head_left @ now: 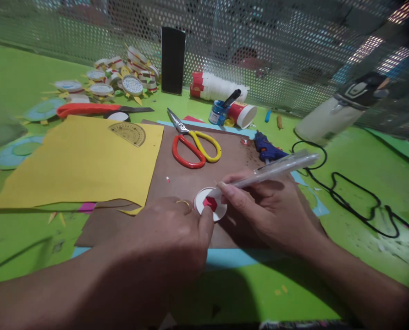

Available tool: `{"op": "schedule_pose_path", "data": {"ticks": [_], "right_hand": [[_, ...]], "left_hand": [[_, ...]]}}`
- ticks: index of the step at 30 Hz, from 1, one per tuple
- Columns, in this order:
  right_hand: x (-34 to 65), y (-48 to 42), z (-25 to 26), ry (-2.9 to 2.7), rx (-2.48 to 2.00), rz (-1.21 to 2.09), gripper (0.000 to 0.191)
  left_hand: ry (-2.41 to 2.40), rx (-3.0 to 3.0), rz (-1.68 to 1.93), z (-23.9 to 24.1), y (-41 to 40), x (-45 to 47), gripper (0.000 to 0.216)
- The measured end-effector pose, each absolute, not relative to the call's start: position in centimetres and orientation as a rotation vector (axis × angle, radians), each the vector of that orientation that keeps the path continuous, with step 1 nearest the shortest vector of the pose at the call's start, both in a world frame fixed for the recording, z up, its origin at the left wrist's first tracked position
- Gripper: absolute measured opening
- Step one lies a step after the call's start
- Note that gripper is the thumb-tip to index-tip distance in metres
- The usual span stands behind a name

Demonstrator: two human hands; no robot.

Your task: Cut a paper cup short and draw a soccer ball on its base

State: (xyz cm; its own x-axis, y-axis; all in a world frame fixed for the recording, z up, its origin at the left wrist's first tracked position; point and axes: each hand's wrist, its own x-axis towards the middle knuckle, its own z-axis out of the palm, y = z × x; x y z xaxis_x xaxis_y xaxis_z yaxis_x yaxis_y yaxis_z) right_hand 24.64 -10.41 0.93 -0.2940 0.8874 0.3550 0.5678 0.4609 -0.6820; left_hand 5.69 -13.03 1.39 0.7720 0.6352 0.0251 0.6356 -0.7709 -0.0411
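A small white round disc [221, 211], which looks like a cut paper cup base, sits on the brown board [177, 183]. On its face is a small red angular piece [209, 202]. My left hand [177, 231] is closed at the disc's near left side, one fingertip pressing at the red piece's lower edge. In my right hand [273, 211] is a pen with a clear barrel [276, 169], pinched between thumb and fingers. Its tip is at the red piece, partly hidden by my fingers. Scissors [190, 142] with red and yellow handles lie open beyond the disc.
Yellow paper [87, 160] with a protractor [129, 133] covers the left. Behind are a red-handled knife [91, 109], several decorated discs [132, 85], a phone [173, 59], paper cups [221, 86] and a paint jar [218, 112]. A blue glue gun [268, 149], black cord [356, 190] and bottle [331, 114] stand right.
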Motion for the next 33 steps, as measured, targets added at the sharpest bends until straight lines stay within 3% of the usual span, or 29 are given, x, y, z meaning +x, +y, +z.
{"op": "schedule_pose_path", "data": {"ticks": [33], "right_hand": [[25.2,-10.4,1.1,-2.038,-1.266,0.516,0.014]], "left_hand": [[-1.108,-2.995,-0.072,2.0,-13.0,5.6,0.020]]}}
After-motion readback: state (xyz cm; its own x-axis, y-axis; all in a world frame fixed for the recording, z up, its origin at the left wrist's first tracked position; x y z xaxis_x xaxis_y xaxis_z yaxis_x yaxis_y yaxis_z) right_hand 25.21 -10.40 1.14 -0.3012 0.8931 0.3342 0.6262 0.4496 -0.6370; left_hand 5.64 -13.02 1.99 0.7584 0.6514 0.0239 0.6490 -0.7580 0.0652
